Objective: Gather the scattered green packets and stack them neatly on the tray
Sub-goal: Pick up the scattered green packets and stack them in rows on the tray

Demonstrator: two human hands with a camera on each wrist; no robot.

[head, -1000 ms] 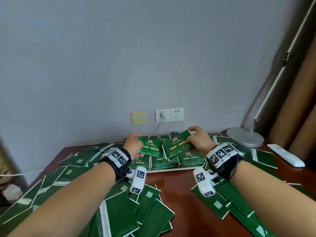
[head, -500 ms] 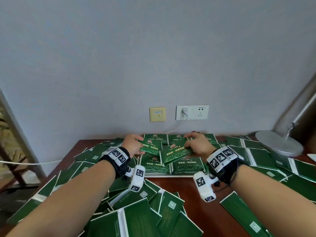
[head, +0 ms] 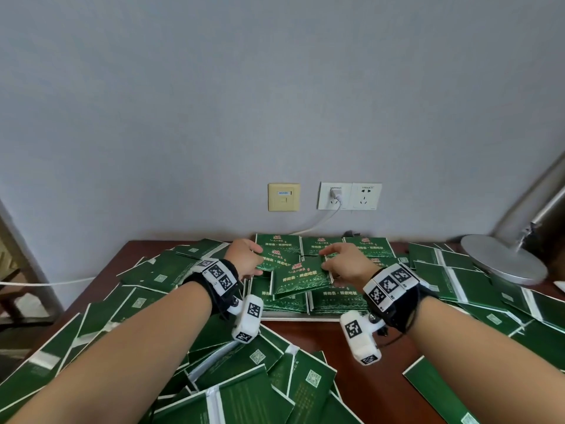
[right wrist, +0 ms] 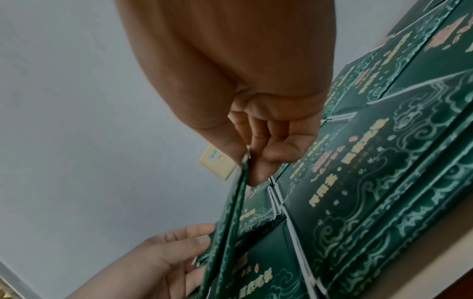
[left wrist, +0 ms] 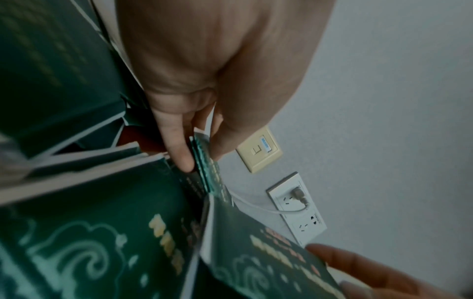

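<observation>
Both hands worked over the tray [head: 284,315] at 12 o'clock. Left hand [head: 244,258] pinched a green packet [head: 279,261]; right hand [head: 344,264] pinched another packet [head: 301,278] above the stacked packets [head: 336,296]. Scattered packets [head: 244,390] covered the table [head: 360,387].

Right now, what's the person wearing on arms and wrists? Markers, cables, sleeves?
Both forearms are bare, no sleeves or gloves. The left hand and right hand each carry a black wrist strap topped with white blocks printed with black square fiducial markers. A rounded white camera housing, also marker-tagged, hangs under each wrist. A thin black cable loops by the right strap.
</observation>
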